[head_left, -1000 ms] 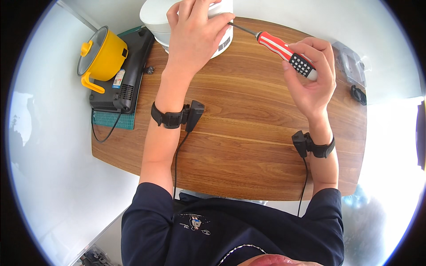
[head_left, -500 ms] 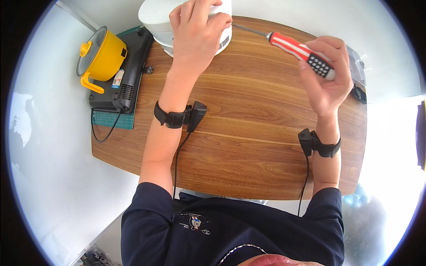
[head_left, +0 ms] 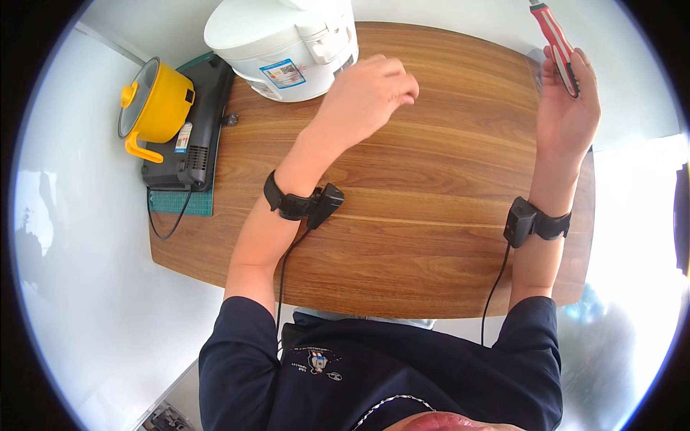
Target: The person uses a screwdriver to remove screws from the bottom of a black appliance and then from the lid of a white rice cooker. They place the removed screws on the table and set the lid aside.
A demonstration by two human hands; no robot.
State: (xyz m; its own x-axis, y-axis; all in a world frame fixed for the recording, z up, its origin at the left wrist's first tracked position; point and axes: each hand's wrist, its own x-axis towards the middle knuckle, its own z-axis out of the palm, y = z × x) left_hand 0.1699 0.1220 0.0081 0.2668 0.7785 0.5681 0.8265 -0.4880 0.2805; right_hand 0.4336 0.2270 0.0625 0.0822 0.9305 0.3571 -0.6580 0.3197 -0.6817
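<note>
My right hand [head_left: 568, 118] is raised at the far right, fingers wrapped round the lower handle of a red and white screwdriver [head_left: 552, 32]. The screwdriver's shaft points away from me and runs out of the top of the picture. Over the far middle of the table hangs my left hand [head_left: 368, 97], its fingers curled in and bent down toward the right. Whatever those fingers hold, if anything, is hidden. Just beyond and left of that hand stands a white rice cooker [head_left: 251, 43] with a label on its side.
At the left a yellow pot [head_left: 164, 100] with a glass lid rests on a black flat appliance [head_left: 203, 154], over a green cutting mat [head_left: 188, 202]. A black cord [head_left: 164, 235] loops beside it. Thin cables hang from both wrist straps across the wooden table [head_left: 410, 237].
My left hand has come off the rice cooker, moving right and toward me. My right hand has carried the screwdriver up and right, turning its tip away from me.
</note>
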